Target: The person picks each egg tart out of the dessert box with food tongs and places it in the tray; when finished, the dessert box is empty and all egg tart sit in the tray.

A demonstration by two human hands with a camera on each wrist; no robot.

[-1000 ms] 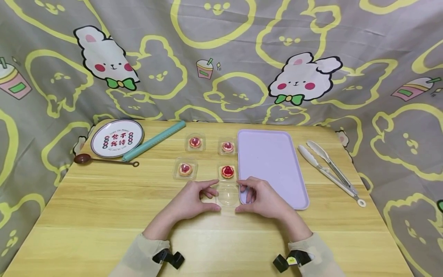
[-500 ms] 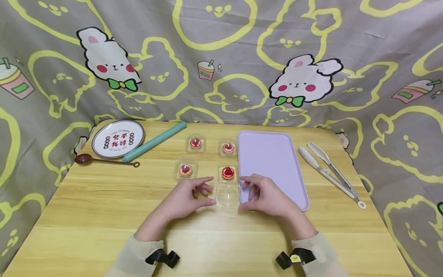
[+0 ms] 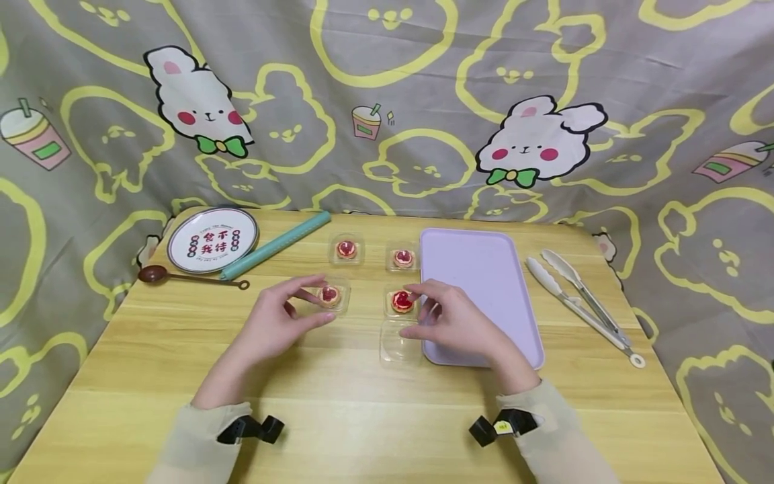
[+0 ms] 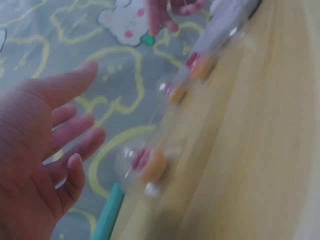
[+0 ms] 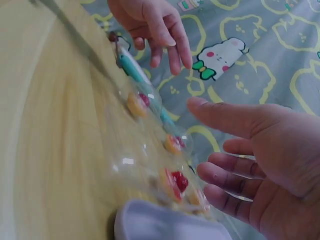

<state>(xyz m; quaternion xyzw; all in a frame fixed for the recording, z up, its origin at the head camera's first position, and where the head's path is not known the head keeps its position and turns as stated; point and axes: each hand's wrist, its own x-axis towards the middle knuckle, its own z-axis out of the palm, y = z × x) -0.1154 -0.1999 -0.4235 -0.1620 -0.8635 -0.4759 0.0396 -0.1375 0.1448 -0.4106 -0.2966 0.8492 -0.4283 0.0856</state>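
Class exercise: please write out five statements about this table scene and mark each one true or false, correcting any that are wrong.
1. Four small tarts are on the table. True.
2. The brown spoon lies on the plate. False: it lies on the table, nearer the person than the plate.
3. In the head view, the tongs lie to the right of the purple tray. True.
4. The left grip holds a tart, as the left wrist view shows. False: it holds nothing.
5. The right grip holds nothing. True.
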